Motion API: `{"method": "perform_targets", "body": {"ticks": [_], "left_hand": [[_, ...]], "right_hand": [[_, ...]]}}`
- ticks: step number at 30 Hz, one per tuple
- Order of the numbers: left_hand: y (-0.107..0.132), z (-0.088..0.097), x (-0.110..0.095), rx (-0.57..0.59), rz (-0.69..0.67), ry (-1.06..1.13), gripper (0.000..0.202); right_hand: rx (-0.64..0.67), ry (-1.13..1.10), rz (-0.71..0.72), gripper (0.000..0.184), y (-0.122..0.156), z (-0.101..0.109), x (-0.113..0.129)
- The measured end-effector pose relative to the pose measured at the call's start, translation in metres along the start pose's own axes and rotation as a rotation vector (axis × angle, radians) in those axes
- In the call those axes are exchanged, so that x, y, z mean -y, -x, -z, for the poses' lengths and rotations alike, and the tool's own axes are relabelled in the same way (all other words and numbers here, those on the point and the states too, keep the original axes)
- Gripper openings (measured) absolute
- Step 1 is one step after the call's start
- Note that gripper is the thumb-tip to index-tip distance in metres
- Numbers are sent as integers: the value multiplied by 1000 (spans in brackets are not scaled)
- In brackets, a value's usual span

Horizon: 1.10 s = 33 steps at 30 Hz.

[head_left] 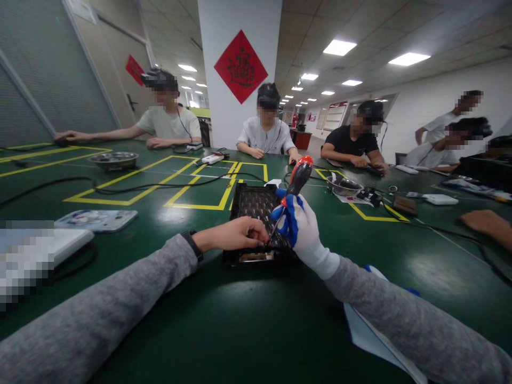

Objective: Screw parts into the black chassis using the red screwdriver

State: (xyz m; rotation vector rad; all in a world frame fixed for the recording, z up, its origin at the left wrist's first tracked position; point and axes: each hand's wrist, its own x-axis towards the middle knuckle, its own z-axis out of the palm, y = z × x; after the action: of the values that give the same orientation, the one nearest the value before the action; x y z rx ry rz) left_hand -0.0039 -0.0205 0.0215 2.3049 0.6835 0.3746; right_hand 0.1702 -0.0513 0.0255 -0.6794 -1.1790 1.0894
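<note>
A black, open case-like device (pixel 256 204) with rows of small light marks lies on the green table in front of me. My left hand (pixel 234 233), bare and with a dark band at its wrist, rests over the near part of the device. Its fingers are curled and pinched close to the screwdriver's tip; what they hold is hidden. Wrapped in a white and blue glove, my right hand (pixel 309 232) grips a screwdriver (pixel 300 175) with a red and black handle. The screwdriver is tilted, its shaft pointing down-left into the device beside my left fingertips.
Metal bowls stand at the far left (pixel 114 160) and at the right (pixel 344 185). A phone-like object (pixel 98 220) lies left. A black cable (pixel 160 185) crosses the table behind the device. Blue-white cloth (pixel 370 341) lies under my right forearm. Several people sit around the table.
</note>
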Motion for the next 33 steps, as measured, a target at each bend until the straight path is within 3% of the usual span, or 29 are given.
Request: {"method": "perform_targets", "body": {"ticks": [8, 33], "left_hand": [[0, 4, -1, 84, 8, -2, 20], [0, 2, 0, 62, 29, 42, 17]], "right_hand": [[7, 5, 17, 37, 0, 0, 0], [1, 9, 3, 40, 0, 1, 0]]}}
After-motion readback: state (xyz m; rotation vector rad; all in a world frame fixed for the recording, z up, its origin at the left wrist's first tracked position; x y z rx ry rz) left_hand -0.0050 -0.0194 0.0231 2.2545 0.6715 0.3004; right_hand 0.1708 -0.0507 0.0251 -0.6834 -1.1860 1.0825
